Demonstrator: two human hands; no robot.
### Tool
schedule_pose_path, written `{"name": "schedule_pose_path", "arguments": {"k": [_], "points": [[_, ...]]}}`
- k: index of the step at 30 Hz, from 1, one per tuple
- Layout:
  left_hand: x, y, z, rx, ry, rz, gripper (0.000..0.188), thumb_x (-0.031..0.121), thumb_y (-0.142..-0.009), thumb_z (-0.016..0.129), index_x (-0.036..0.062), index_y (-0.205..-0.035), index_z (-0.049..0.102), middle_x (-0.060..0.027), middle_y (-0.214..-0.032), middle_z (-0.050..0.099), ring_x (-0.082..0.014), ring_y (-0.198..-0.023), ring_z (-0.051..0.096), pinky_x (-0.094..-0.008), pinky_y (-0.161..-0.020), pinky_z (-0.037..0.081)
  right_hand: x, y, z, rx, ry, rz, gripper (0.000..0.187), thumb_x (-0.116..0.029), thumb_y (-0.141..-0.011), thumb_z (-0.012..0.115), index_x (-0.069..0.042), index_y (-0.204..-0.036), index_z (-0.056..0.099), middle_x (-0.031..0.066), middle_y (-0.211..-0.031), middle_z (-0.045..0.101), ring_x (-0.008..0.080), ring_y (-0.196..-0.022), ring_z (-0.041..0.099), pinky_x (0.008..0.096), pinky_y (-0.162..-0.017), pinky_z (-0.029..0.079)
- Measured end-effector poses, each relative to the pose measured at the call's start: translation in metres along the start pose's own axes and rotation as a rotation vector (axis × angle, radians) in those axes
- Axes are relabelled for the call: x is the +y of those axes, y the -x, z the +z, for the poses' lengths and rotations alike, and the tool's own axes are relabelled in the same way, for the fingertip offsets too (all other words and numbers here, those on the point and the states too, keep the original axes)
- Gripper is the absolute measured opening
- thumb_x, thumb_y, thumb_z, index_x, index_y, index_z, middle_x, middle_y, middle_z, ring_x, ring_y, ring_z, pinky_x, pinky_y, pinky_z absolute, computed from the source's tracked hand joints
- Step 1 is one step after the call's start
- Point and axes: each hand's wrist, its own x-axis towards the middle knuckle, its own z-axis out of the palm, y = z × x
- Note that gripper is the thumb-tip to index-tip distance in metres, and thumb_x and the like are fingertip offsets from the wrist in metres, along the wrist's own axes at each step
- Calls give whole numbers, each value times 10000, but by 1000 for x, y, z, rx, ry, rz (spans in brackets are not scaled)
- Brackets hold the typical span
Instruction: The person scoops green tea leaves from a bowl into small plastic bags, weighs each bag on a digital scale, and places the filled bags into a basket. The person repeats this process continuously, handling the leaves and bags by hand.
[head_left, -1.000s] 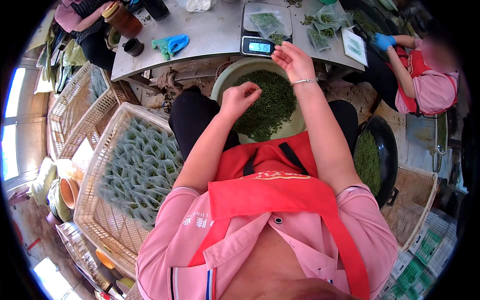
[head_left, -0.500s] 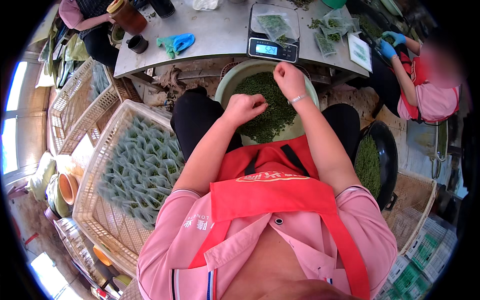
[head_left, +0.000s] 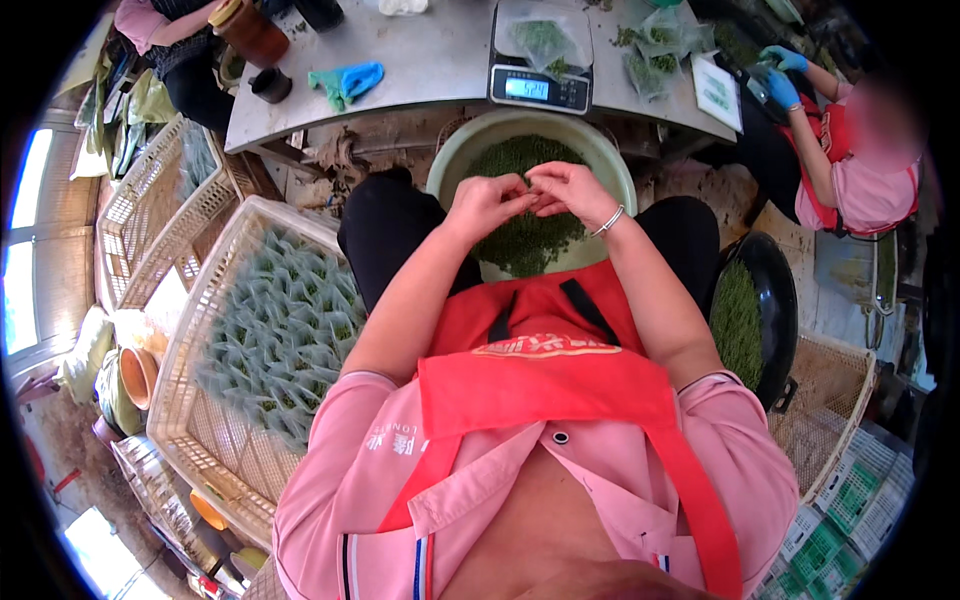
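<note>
My left hand (head_left: 490, 208) and my right hand (head_left: 574, 194) meet fingertip to fingertip over a pale green basin (head_left: 622, 190) between my knees. Both are closed in a pinch, and whatever lies between the fingers is too small to make out. Small green peppercorn-like grains (head_left: 522, 250) fill the basin's bottom, partly covered by my hands. Beyond its rim, a digital scale (head_left: 570, 94) on the table carries a clear bag (head_left: 541, 42) with green contents.
On the metal table (head_left: 430, 75) lie blue and green gloves (head_left: 346, 84) and filled bags (head_left: 655, 72). A crate (head_left: 190, 440) of upright bags stands left; a black pan (head_left: 785, 330) of green grains sits right. Gloved co-worker hands (head_left: 782, 75) work at far right.
My right hand has come down and my left hand has shifted slightly, so their fingertips now meet above the basin. The co-worker's gloved hands at right have also moved a little.
</note>
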Motion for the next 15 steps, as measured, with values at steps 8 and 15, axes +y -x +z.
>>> {"name": "schedule_pose_path", "arguments": {"k": [8,15], "points": [[-7,-2,-16,225,80,-345,310,379,-849,615,73,-884,654,-1,-657,648,-77,-535,589,-224,-530,457,98,-31,-59,233,1076,236,246,-210,-798,640,15,-897,640,133,-802,667,210,-700,664,351,-615,533],[-13,-5,-16,346,82,-303,289,349,-892,563,72,-925,639,0,-691,663,-70,-549,595,-225,-542,457,195,-22,15,-172,1469,279,355,-361,-770,623,-16,-828,680,181,-839,667,306,-850,649,389,-786,507]]}}
